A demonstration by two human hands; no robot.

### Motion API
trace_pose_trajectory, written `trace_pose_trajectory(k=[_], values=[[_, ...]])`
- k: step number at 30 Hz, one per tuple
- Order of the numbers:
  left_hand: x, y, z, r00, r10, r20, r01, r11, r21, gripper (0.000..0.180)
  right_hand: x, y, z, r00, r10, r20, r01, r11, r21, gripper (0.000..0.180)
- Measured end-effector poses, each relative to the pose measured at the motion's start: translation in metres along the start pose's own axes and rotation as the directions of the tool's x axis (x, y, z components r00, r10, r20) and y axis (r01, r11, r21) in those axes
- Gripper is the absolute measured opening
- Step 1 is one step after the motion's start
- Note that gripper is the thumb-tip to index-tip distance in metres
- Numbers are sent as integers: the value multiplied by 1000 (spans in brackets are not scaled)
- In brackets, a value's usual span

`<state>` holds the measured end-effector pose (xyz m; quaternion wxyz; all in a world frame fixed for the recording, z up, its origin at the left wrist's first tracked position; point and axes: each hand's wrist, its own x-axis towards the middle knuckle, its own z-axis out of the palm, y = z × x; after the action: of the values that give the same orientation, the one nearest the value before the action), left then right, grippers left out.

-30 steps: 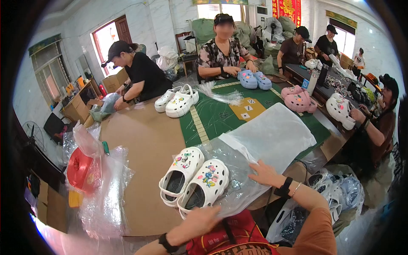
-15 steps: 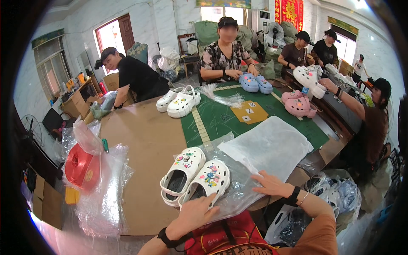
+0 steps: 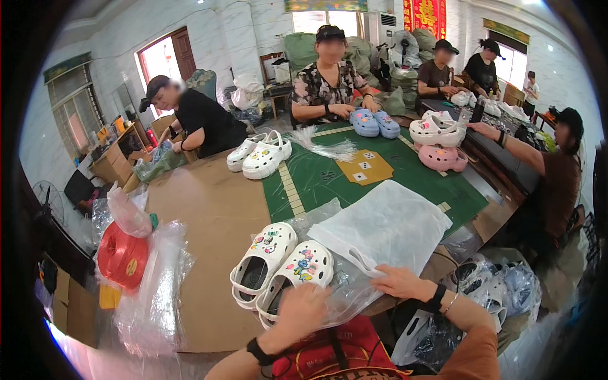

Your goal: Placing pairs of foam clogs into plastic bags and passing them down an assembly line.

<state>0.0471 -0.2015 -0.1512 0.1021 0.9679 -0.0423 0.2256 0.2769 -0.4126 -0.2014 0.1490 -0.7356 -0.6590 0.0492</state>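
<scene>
A pair of white clogs with colourful charms lies in front of me, one white clog (image 3: 269, 248) left of the other white clog (image 3: 306, 266). My left hand (image 3: 303, 311) is over the heel end of the nearer clog, its fingers smeared by motion. My right hand (image 3: 403, 282) is closed on the near edge of a frosted plastic bag (image 3: 387, 223), which lies flat to the right of the clogs. Under that bag and beside the clogs is a clear plastic sheet or bag (image 3: 345, 292).
A red roll of plastic tape (image 3: 121, 256) and a stack of clear bags (image 3: 155, 297) lie at left. Across the green mat (image 3: 329, 187) stand white clogs (image 3: 266, 155), blue clogs (image 3: 375, 123) and pink clogs (image 3: 441, 158). Bagged shoes (image 3: 491, 288) sit at lower right. Several co-workers surround the table.
My right hand has closed on the bag's edge, and the bag has shifted slightly left. My left hand has curled and blurred. At right, a co-worker's white clogs came down by the pink ones.
</scene>
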Motion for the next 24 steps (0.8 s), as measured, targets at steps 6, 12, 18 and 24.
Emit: trace_pose_trajectory(k=[6, 12, 18, 24], values=[[-23, -51, -21, 791, -612, -5, 604, 780, 161, 59, -3, -11, -2, 993, -87, -81, 89, 996, 31, 23], [-9, -81, -12, 675, -720, 162, 661, 688, 301, 44, -1, -25, -23, 989, -144, -34, 148, 977, 154, 34], [-4, -85, -18, 705, -683, 192, 622, 725, 296, 30, 2, -22, -21, 990, -94, -104, 104, 990, 97, 39], [-34, -109, -59, 631, -775, -30, 771, 631, -92, 36, 11, -24, -21, 953, 81, -292, -98, 994, -45, 33]])
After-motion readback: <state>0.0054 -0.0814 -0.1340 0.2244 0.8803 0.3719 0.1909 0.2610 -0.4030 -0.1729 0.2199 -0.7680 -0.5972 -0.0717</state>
